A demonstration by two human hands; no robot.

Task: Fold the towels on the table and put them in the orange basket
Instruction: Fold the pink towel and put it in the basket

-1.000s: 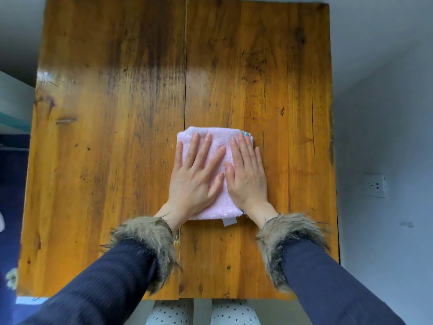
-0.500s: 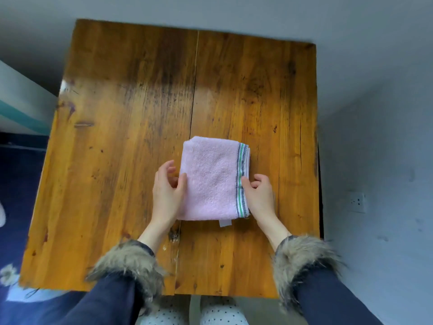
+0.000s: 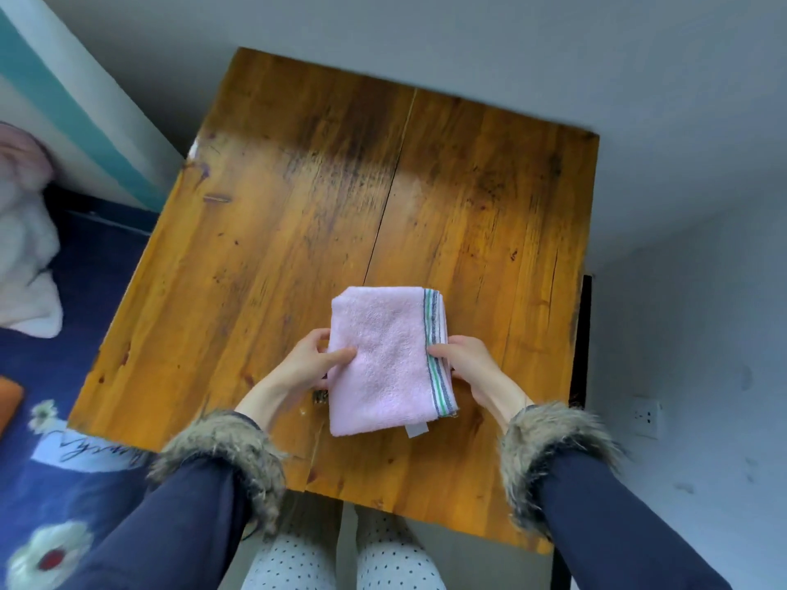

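A folded pink towel (image 3: 385, 359) with a green and grey striped edge on its right side is held over the near middle of the wooden table (image 3: 264, 257). My left hand (image 3: 313, 364) grips its left edge, thumb on top. My right hand (image 3: 462, 361) pinches the striped right edge, thumb on top. A white label hangs from the towel's near edge. An orange corner (image 3: 9, 400), perhaps the basket, shows at the far left edge of the view.
White and pink cloth (image 3: 23, 257) lies piled on the dark blue flowered bedding (image 3: 85, 440) to the left of the table. A grey wall with a socket (image 3: 647, 417) stands on the right. My knees in dotted trousers are under the table's near edge.
Both hands left the top of the towel, moved to its two side edges and took hold of them. The view has swung left, bringing the bedding into sight.
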